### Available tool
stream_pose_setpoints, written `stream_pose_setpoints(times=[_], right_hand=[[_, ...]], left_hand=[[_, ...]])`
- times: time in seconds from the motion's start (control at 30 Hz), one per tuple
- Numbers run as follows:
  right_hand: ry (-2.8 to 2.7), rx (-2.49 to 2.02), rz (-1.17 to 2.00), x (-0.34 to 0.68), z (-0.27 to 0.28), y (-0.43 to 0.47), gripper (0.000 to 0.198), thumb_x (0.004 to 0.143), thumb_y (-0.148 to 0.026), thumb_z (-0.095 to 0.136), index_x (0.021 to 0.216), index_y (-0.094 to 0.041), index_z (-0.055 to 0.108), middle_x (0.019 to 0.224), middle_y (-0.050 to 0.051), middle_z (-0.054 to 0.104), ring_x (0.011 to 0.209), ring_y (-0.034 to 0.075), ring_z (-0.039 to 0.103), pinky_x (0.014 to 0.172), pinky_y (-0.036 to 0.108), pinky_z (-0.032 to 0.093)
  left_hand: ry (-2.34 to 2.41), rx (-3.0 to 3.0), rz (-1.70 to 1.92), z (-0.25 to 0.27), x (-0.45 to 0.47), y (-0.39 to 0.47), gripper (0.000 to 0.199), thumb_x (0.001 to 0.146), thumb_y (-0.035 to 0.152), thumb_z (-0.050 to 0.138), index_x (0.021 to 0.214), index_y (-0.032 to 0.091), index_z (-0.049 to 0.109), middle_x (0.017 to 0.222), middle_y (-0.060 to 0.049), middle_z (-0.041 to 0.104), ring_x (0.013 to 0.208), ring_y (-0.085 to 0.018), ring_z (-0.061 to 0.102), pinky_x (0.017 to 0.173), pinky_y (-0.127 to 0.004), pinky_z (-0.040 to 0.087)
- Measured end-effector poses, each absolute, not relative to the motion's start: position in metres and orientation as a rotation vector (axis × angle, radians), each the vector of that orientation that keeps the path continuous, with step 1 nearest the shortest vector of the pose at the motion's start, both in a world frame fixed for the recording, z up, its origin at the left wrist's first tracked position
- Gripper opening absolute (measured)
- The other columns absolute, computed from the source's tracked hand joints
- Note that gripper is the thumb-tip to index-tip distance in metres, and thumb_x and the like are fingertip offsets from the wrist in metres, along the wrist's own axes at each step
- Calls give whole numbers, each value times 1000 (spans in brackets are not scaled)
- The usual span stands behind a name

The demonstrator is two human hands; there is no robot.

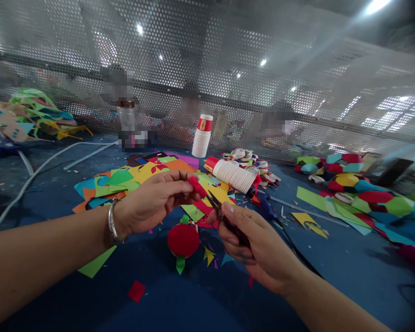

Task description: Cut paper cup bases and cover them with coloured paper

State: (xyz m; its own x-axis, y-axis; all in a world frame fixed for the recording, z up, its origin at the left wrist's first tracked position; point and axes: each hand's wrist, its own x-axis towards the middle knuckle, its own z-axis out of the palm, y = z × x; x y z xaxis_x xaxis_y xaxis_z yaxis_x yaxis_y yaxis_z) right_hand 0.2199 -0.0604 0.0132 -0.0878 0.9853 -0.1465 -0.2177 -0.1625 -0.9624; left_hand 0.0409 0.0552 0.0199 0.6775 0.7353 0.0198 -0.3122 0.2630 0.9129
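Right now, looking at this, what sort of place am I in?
Probably a shared craft workshop. Cut coloured paper litters the blue table, paper cups stand stacked, and your right hand works small scissors at a red piece held by your left hand.

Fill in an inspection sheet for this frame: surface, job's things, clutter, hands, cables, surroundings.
Surface: blue table top, strewn with paper scraps.
Job's things: small red paper piece; dark scissors; red ball with green leaf bits lying on the table below the hands.
Clutter: heap of coloured paper sheets; upright paper cup stack; cup stack lying on its side; coloured paper shapes far right.
Hands: left hand pinches the red piece; right hand has its grip on the scissors, blades pointing at the piece.
Cables: white cable at left; thin black cable by the right wrist.
Surroundings: perforated metal screen behind the table.
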Motion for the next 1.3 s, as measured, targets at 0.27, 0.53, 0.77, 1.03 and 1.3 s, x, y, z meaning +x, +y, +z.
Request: stream_pose_setpoints(times=[0.27,0.53,0.77,1.03,1.3], right_hand=[[-999,-1090,1505,220,13,-61,37,97,-49,58,83,-17,68,57,-7,37,41,2,20,38,19,7],[-923,-1069,1545,219,12,-62,39,95,-52,61,82,-16,68,55,-8,35,41,1,18,37,18,7],[-875,-1092,1555,218,13,-62,36,93,-48,64,80,-15,66,54,-8,35,40,1,18,36,16,8],[-858,-1099,1525,217,14,-62,37,91,-48,67,76,-15,65,53,-9,33,41,1,17,36,16,9],[-848,-1089,1526,218,13,-61,36,90,-48,68,75,-15,65,52,-9,32,41,1,17,36,15,10]], left_hand=[[362,1356,858,15,44,51,23,89,6,62,109,17,55,85,1,70,76,-10,69,72,-21,54],[313,1403,894,13,44,51,24,90,7,63,105,19,50,85,3,67,76,-10,69,75,-23,56],[271,1403,902,12,45,51,22,91,8,64,104,18,50,84,4,67,77,-9,69,75,-20,56],[266,1388,912,11,45,52,25,90,8,66,106,17,49,83,2,70,75,-10,70,75,-21,57],[285,1406,917,14,44,47,26,90,9,66,104,18,47,81,1,72,75,-10,70,74,-21,57]])
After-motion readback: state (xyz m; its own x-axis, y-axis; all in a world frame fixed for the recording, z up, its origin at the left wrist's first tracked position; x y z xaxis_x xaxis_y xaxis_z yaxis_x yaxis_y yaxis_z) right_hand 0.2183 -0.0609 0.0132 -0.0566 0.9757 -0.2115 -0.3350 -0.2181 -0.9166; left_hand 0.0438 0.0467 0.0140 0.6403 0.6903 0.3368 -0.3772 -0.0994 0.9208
